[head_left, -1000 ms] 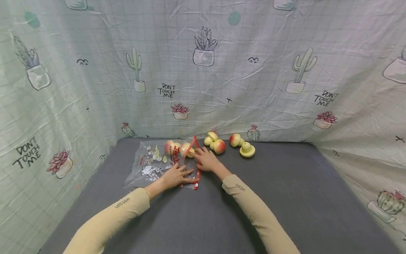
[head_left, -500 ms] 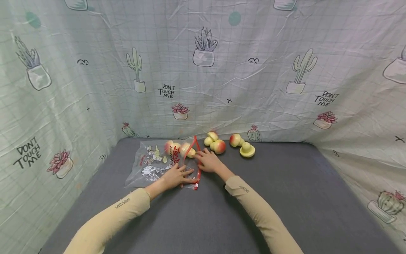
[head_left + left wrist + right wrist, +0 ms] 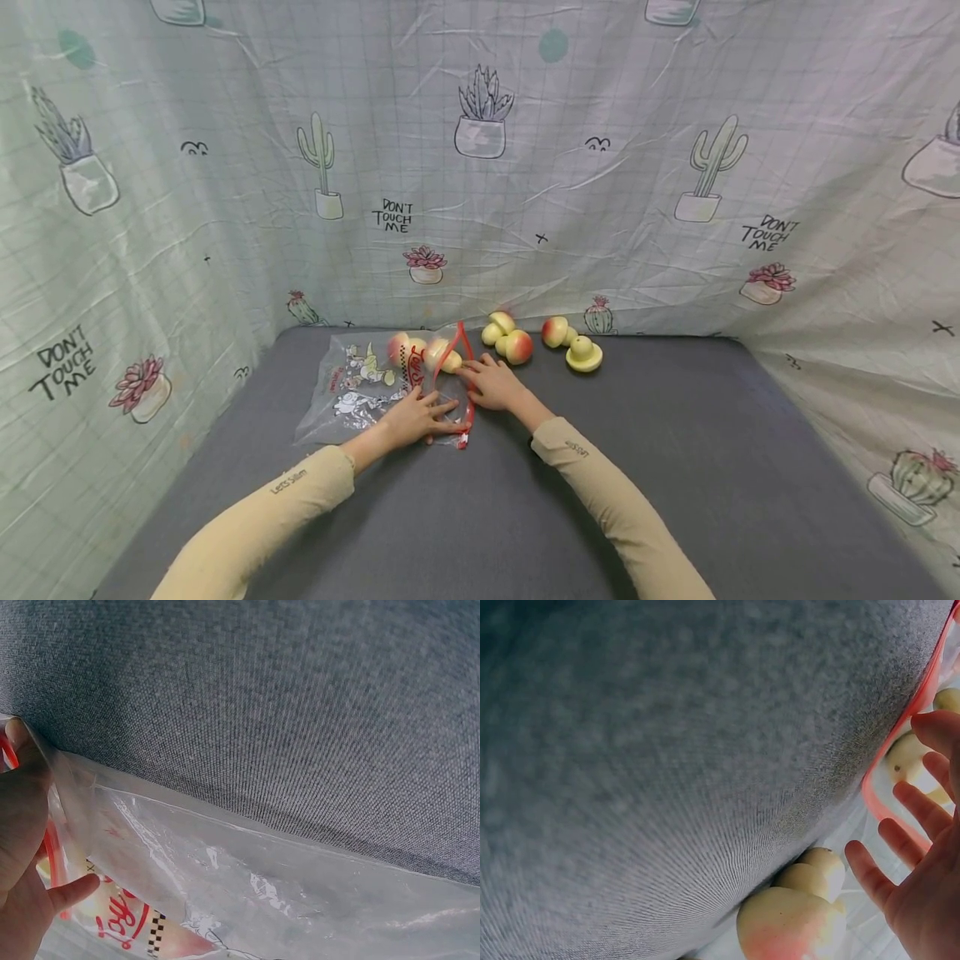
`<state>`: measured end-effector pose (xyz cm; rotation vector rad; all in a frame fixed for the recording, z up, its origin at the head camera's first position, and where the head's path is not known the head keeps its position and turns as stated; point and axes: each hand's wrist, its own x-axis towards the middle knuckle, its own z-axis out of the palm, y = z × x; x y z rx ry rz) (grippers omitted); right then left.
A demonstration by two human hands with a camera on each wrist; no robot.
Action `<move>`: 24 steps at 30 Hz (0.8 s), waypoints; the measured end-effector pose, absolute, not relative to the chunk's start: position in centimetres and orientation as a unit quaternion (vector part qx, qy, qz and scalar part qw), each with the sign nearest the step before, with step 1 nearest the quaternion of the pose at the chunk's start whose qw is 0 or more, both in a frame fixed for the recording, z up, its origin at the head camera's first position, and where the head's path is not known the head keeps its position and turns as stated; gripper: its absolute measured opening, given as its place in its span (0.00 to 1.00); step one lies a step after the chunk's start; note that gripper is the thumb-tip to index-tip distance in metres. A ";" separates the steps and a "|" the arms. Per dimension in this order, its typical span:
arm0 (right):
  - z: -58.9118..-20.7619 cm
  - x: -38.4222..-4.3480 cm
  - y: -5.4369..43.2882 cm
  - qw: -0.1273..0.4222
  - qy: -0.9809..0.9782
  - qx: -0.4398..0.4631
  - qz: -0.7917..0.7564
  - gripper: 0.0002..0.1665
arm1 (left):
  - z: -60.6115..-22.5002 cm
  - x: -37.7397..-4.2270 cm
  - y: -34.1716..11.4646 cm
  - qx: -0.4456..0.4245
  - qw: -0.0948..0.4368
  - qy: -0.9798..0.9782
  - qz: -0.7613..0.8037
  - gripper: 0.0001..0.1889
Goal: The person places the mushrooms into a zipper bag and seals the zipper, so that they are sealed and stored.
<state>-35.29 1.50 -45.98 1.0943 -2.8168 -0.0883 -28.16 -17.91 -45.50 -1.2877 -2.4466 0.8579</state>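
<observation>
A clear zip bag with a red closure, cartoon print and red lettering lies flat at the back left. Inside it are two mushroom-shaped pieces, yellow with red shading; one piece lies near the mouth, stem toward my right hand. My left hand rests on the bag's near side by the mouth, fingers spread; the left wrist view shows its thumb at the film's edge. My right hand lies at the red edge, fingertips close to that stem. Its fingers are spread and relaxed, gripping nothing.
Several similar mushroom-shaped pieces lie behind the right hand. Farther right lie another red-and-yellow one and a yellow one, cap down. A patterned cloth hangs along the back and sides of the grey tabletop.
My right hand has drawn back slightly toward the near right, uncovering the stem of the mushroom-shaped piece at the bag's mouth. The left hand and bag have stayed put.
</observation>
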 end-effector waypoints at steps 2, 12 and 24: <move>-45.9 -35.3 1.5 0.058 -0.930 0.361 -0.032 0.29 | -45.5 -28.2 -17.9 -0.440 0.123 -0.838 0.298 0.32; -46.2 -35.6 1.0 0.057 -0.928 0.368 -0.027 0.29 | -45.5 -28.0 -17.8 -0.444 0.113 -0.842 0.284 0.32; -46.5 -36.3 0.3 0.058 -0.930 0.361 -0.048 0.28 | -45.2 -27.8 -17.9 -0.444 0.124 -0.840 0.287 0.32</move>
